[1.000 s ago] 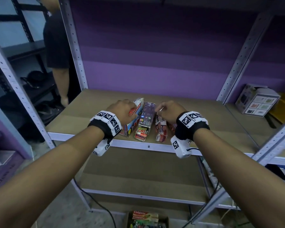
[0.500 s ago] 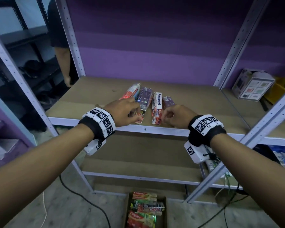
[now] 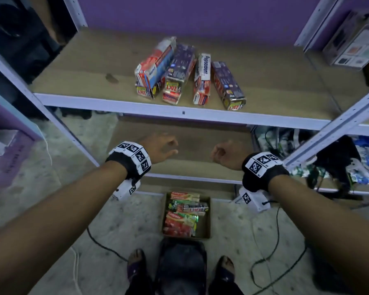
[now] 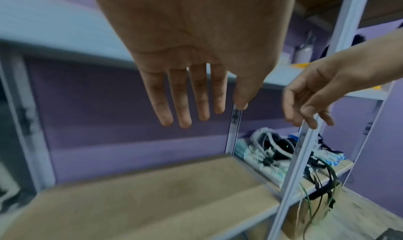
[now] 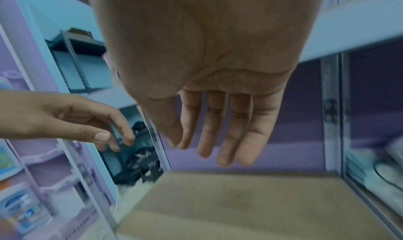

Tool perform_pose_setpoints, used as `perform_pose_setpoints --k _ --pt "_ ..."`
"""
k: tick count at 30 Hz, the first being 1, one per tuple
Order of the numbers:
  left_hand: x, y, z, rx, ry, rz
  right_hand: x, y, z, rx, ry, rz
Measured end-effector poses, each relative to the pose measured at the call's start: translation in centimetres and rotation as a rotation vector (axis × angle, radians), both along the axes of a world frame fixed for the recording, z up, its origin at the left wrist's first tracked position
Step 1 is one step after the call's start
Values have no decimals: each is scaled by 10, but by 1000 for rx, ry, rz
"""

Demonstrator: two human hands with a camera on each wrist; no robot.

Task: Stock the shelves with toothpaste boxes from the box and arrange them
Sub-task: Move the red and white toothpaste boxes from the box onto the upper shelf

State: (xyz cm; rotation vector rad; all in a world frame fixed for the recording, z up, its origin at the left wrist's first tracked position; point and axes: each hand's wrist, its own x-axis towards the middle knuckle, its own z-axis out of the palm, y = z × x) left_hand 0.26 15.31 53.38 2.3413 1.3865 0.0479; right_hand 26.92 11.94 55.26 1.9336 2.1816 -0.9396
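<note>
Several toothpaste boxes (image 3: 188,73) lie side by side near the front edge of the upper shelf (image 3: 77,71). A cardboard box (image 3: 205,226) with more toothpaste boxes (image 3: 182,218) in it sits on the floor below, between my feet and the rack. My left hand (image 3: 162,145) and right hand (image 3: 224,154) hang empty in front of the lower shelf (image 3: 192,165), below the stocked boxes. The left wrist view shows my left hand's fingers (image 4: 185,95) straight and apart. In the right wrist view my right hand's fingers (image 5: 229,128) are straight and hold nothing.
White metal uprights (image 3: 328,124) frame the rack. A printed carton (image 3: 358,43) stands on the neighbouring shelf at right, with a tangle of cables and cloths (image 3: 303,150) below it. Black cables (image 3: 271,252) trail over the floor. A dark bag (image 3: 181,265) lies between my feet.
Both hands have let go of the toothpaste boxes and dropped from the upper shelf to in front of the lower one. My view has tilted down toward the box on the floor.
</note>
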Motion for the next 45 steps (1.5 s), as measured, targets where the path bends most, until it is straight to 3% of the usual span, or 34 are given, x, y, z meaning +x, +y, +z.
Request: perform_pose_setpoints --k 6,11,19,29,34,45 --pt "-2 -29 -93 -288 -27 68 8 -36 -90 -182 -14 -38" --pt "-3 -52 -172 -442 59 125 15 -62 -166 -332 -68 -74" --pt "-1 -77 -292 -607 -9 223 19 -94 -291 -471 -10 -192" --pt "-4 -83 -454 -574 -21 344 14 -94 -451 -437 -29 -206" --pt "-5 -84 -528 -594 27 294 14 -95 -532 -419 -22 -246" --pt "1 -16 -626 -406 123 220 17 -49 -655 -353 -74 -278"
